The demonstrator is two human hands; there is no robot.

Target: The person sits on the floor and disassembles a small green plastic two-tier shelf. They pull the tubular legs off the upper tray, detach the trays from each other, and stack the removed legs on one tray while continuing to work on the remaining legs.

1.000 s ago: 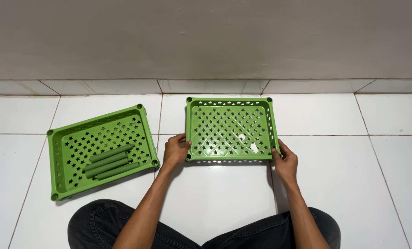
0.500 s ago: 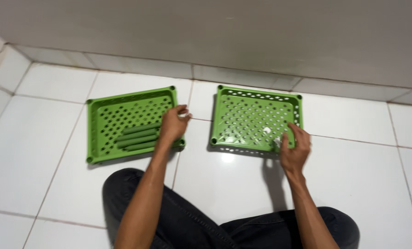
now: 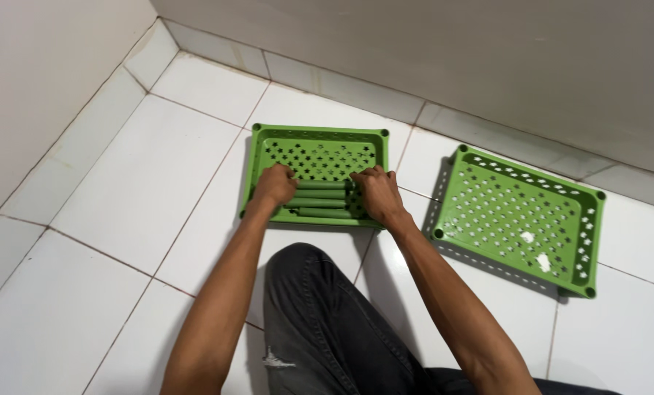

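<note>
Two green perforated plastic trays lie on the white tiled floor. The left tray [image 3: 319,146] holds several green tubes [image 3: 325,204] lying side by side near its front edge. My left hand [image 3: 274,186] is closed over the left ends of the tubes. My right hand [image 3: 376,194] is closed over their right ends. The right tray [image 3: 517,216] sits apart to the right, untouched, with two small white scraps inside.
A grey wall [image 3: 444,58] runs along the back and a pale wall [image 3: 41,80] meets it at the left corner. My dark trouser leg [image 3: 327,322] lies on the floor below the left tray.
Both hands left the right tray and moved to the left tray, closing over the green tubes. The view swung left, showing the corner of the room.
</note>
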